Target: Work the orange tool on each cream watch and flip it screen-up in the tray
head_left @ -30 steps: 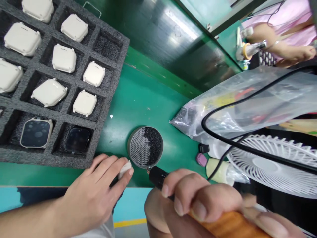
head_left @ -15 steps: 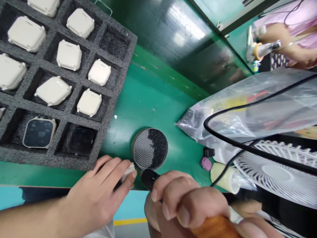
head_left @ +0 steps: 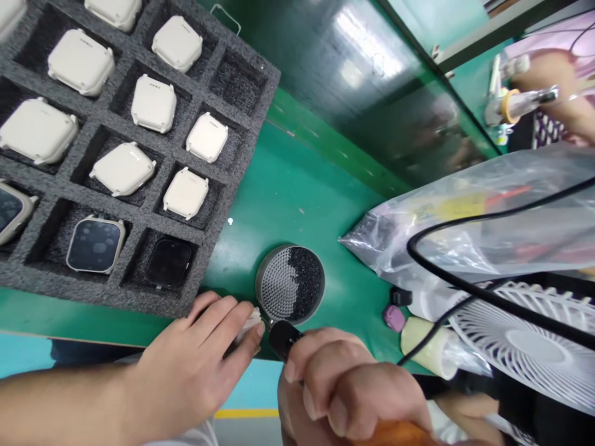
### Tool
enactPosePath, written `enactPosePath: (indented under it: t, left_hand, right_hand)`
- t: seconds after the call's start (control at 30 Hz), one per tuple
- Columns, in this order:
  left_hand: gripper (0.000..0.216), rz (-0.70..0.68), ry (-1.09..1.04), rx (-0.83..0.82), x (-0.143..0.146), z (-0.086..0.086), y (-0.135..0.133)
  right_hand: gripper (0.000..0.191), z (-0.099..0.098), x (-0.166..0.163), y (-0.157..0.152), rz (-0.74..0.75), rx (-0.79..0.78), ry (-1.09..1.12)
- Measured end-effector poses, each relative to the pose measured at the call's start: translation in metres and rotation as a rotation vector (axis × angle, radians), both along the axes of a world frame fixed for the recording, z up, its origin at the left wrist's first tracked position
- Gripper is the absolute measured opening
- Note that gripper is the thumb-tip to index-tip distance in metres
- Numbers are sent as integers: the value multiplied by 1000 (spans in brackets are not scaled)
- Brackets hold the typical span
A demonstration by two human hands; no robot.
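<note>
My left hand (head_left: pixel 204 353) is closed on a white watch case (head_left: pixel 251 322) at the front edge of the green bench; the fingers hide most of it. Wrapped around a black electric screwdriver (head_left: pixel 284 339) is my right hand (head_left: pixel 353 384). The screwdriver's thin tip points at the case's right side; whether it touches cannot be made out. An orange-brown part (head_left: pixel 395 432) shows under the right hand. Just beyond the tip stands a round dimpled dish (head_left: pixel 279 291), its right half covered with tiny black screws (head_left: pixel 307 279).
On the left, a dark foam tray (head_left: pixel 218 217) holds several white watch cases (head_left: pixel 154 104) and some dark-screened watches (head_left: pixel 95 244). To the right are a clear plastic bag (head_left: pixel 418 210), a black cable (head_left: pixel 446 272), a white fan (head_left: pixel 525 341) and a yellowish roll (head_left: pixel 425 347). Another person's arm (head_left: pixel 553 80) shows at upper right.
The whole view has shifted, so tray, dish and bag appear farther right. Both hands keep their grips, with the screwdriver tip still beside the watch case.
</note>
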State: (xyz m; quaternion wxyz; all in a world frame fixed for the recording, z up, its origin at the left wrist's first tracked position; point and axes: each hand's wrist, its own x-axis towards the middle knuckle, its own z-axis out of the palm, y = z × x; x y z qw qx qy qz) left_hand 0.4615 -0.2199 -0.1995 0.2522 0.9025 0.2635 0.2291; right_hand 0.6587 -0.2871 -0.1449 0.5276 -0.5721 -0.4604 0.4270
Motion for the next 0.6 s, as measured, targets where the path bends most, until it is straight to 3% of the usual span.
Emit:
enactPosePath:
  t: [0.23, 0.33, 0.5, 0.6]
  left_hand:
    - [38, 7, -6, -5, 0, -1, 0]
    - [36, -5, -10, 1, 0, 0, 0]
    - [36, -9, 3, -6, 0, 0, 1]
    - [36, -2, 0, -20, 1, 0, 0]
  right_hand:
    - [32, -24, -8, -1, -162, 178, -15]
    - [27, -30, -2, 1, -84, 215, -53]
    - [19, -15, 3, 7, -14, 180, -38]
    - [30, -1, 2, 11, 0, 69, -36]
